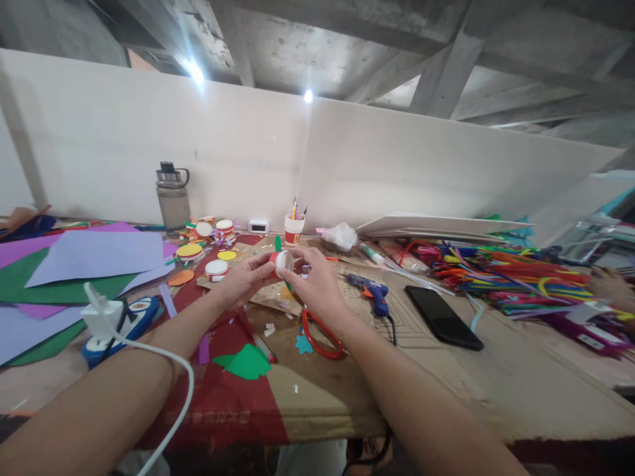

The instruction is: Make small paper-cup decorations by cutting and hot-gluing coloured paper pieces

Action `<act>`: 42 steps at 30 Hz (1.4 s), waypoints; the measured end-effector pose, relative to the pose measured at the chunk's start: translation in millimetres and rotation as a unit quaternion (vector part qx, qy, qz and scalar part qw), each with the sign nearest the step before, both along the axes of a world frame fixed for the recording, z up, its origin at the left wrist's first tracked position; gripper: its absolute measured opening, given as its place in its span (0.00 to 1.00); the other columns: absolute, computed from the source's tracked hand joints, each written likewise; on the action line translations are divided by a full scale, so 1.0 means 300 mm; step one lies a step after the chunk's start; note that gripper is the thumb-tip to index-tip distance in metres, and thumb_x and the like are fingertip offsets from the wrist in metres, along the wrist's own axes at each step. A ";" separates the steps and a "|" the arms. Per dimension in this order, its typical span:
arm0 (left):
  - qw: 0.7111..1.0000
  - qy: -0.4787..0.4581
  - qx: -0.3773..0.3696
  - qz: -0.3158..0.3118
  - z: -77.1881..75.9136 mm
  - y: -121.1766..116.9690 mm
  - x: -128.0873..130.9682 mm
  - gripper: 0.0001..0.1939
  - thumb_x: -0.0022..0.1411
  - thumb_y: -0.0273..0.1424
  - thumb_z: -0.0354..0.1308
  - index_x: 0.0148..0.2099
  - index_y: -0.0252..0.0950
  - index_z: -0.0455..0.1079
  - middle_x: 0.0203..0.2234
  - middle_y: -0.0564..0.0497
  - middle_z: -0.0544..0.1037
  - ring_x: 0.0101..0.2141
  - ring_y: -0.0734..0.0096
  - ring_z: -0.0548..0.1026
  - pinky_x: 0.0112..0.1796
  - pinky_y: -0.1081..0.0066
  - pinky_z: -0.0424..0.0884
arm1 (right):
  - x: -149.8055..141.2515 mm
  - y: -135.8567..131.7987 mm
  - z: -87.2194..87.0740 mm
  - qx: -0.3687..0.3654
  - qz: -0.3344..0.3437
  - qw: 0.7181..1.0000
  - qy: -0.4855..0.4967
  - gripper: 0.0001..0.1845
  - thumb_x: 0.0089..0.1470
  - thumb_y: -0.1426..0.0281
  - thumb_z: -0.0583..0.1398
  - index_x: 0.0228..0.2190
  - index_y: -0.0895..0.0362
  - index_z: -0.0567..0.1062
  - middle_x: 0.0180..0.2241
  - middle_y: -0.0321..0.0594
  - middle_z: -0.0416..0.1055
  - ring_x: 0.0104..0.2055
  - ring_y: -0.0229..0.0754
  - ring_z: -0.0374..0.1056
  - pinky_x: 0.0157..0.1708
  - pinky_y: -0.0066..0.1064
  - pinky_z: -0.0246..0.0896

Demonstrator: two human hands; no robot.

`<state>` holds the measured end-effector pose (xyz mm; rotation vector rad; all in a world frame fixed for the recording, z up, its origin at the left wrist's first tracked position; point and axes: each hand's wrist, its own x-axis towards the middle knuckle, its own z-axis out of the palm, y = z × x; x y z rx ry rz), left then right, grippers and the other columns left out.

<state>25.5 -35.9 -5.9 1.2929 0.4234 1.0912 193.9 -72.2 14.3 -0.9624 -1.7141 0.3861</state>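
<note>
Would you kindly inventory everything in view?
Round craft piece: 1, white and red, centre
Similar pieces: several, mostly white and red, left of centre
Scissors: 1, red handles, lower centre
Glue gun: 1, blue, centre right
Phone: 1, black, right
Pipe cleaners: many, multicoloured, far right
Water bottle: 1, grey, back left
Pen cup: 1, white and red, back centre
Power strip: 1, blue and white, left
Paper sheets: several, lilac, green, purple, left
Cardboard: count unclear, brown, tabletop
Ceiling lights: 2, white, above
Left hand: 1, holding piece
Right hand: 1, holding piece
</note>
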 end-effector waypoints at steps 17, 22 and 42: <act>0.999 -0.016 -0.012 -0.032 -0.007 -0.009 0.015 0.18 0.60 0.34 0.58 0.52 0.35 0.72 0.45 0.41 0.77 0.51 0.56 0.71 0.53 0.54 0.64 | -0.009 -0.005 -0.010 0.013 -0.043 0.999 -0.001 0.14 0.49 0.66 0.62 0.40 0.56 0.73 0.40 0.43 0.69 0.40 0.42 0.68 0.37 0.35 0.67; 0.999 -0.026 -0.018 -0.033 -0.010 -0.009 0.012 0.19 0.59 0.34 0.59 0.52 0.34 0.72 0.45 0.40 0.77 0.50 0.55 0.72 0.54 0.53 0.63 | -0.011 -0.004 -0.010 0.016 -0.045 0.999 -0.001 0.15 0.48 0.67 0.63 0.40 0.56 0.72 0.41 0.43 0.68 0.41 0.42 0.68 0.37 0.35 0.67; 0.998 -0.025 0.053 0.029 0.009 -0.019 -0.012 0.23 0.54 0.30 0.63 0.54 0.42 0.70 0.54 0.45 0.71 0.54 0.58 0.68 0.50 0.64 0.66 | -0.029 -0.029 -0.016 0.101 -0.020 0.994 0.030 0.23 0.49 0.71 0.64 0.48 0.50 0.69 0.49 0.45 0.63 0.53 0.47 0.61 0.53 0.45 0.63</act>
